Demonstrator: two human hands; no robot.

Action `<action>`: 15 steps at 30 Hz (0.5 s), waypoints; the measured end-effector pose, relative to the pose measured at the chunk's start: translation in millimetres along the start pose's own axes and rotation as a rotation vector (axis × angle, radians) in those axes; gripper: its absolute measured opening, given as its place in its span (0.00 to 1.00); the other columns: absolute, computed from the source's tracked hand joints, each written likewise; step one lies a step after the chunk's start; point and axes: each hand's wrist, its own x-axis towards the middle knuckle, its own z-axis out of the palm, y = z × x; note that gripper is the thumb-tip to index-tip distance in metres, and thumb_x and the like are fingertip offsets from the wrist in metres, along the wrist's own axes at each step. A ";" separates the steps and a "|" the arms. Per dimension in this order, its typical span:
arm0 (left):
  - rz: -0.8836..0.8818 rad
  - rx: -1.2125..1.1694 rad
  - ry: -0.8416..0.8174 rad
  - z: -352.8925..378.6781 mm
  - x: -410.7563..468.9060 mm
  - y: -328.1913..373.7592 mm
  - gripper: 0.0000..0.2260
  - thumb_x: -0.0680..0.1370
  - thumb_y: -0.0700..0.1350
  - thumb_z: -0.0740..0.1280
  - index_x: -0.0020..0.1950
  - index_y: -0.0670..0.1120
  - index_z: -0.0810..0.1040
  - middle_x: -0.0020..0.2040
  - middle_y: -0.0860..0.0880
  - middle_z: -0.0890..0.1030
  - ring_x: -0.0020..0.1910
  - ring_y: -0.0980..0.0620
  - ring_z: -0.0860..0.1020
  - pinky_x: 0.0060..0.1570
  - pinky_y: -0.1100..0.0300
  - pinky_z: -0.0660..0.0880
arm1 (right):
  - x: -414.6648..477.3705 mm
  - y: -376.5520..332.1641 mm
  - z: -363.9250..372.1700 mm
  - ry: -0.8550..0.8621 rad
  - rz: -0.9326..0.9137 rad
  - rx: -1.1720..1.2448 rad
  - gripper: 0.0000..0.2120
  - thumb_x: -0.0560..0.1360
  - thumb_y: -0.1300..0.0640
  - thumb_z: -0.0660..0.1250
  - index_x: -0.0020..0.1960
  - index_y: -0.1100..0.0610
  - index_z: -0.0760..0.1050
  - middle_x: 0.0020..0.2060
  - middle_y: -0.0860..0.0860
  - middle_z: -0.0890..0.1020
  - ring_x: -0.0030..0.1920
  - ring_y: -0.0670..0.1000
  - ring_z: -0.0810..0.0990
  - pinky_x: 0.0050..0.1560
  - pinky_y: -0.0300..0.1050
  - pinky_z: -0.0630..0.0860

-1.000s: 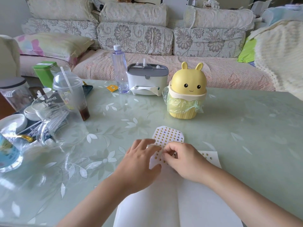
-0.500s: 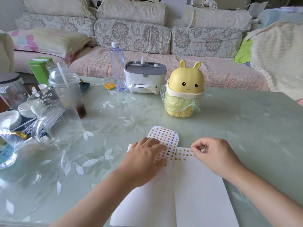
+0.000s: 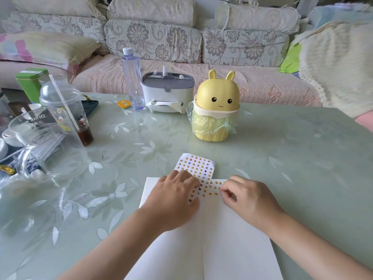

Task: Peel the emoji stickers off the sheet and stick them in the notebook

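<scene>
A: Head view first. Where is the sticker sheet [image 3: 194,168] now?

B: It lies flat, half on the open notebook [image 3: 203,237] and half on the green desk [image 3: 292,158]. Its long axis runs from about 7 o'clock to 1 o'clock, and the rounded far end points toward the yellow rabbit bin [image 3: 216,110] at 12 o'clock.

A: And the notebook itself?

B: It is open, with white pages, and its middle fold runs almost straight from 6 to 12 o'clock. Near the top of the right page there are small rows of emoji stickers [image 3: 214,188], just beside the sheet.

A: What do the hands do?

B: The left hand [image 3: 173,201] lies palm down on the near part of the sheet, fingers stretched out and pressing it flat; it grips nothing. The right hand [image 3: 248,199] is at 3 o'clock from the sheet, on the right page. Its fingers are curled and the thumb and forefinger are pinched together at the end of the sticker rows. If a sticker is between them, I cannot tell; it is too small.

A: Other things on the desk?

B: At 11 o'clock, a clear water bottle [image 3: 133,79] and a grey-white tissue box [image 3: 167,91]. At 9 o'clock, a plastic cup with straw [image 3: 66,110] and a glass jug [image 3: 44,144].
</scene>
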 end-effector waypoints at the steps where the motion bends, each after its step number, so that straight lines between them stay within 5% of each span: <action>1: 0.000 0.002 -0.002 -0.1 0.0 -0.2 0.18 0.80 0.57 0.60 0.70 0.58 0.69 0.69 0.59 0.68 0.69 0.54 0.64 0.66 0.59 0.62 | 0.5 0.4 -0.1 -0.009 -0.022 -0.012 0.06 0.71 0.58 0.66 0.35 0.53 0.75 0.30 0.48 0.73 0.27 0.51 0.67 0.22 0.43 0.69; 4: 0.001 0.004 -0.002 -0.1 0.4 -0.1 0.18 0.80 0.57 0.60 0.70 0.58 0.69 0.69 0.59 0.68 0.69 0.54 0.65 0.65 0.59 0.62 | 2.4 1.2 -4.4 -0.077 -0.113 -0.044 0.06 0.71 0.57 0.67 0.36 0.51 0.75 0.31 0.47 0.71 0.28 0.48 0.61 0.23 0.40 0.63; 15: 0.003 -0.001 -0.002 -0.6 -0.9 -0.4 0.19 0.81 0.57 0.59 0.71 0.58 0.68 0.70 0.59 0.68 0.70 0.54 0.64 0.67 0.59 0.63 | -10.9 5.3 -15.1 -0.194 -0.010 0.113 0.09 0.72 0.50 0.66 0.50 0.45 0.82 0.43 0.40 0.78 0.38 0.43 0.79 0.34 0.40 0.76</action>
